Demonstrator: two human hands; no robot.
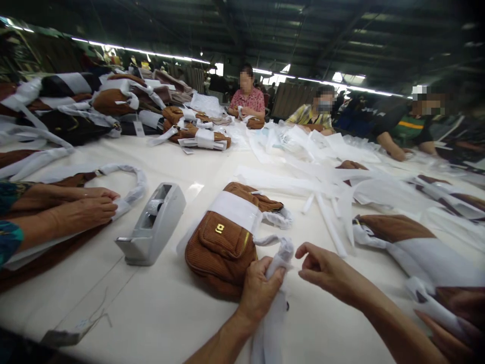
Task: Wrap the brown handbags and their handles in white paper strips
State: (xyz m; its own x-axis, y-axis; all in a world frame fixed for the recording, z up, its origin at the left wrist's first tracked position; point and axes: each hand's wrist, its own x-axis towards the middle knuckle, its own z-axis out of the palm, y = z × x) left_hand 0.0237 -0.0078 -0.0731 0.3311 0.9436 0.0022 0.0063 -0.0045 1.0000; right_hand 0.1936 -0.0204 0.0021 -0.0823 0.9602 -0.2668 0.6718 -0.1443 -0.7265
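Bag: corduroy bag, middle of the bench; soft, light.
Strap: wrapped strap, bag's 4 o'clock; wrap looks slippery and tearable, best held bunched.
Left grip: closed round the strap.
Right grip: fingers parted, empty, strap's 3 o'clock.
Tape dispenser: bag's 9 o'clock.

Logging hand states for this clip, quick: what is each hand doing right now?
Left hand: closed around the paper-wrapped strap of the brown bag.
Right hand: open, fingers loosely curled, holding nothing, just beside the strap.
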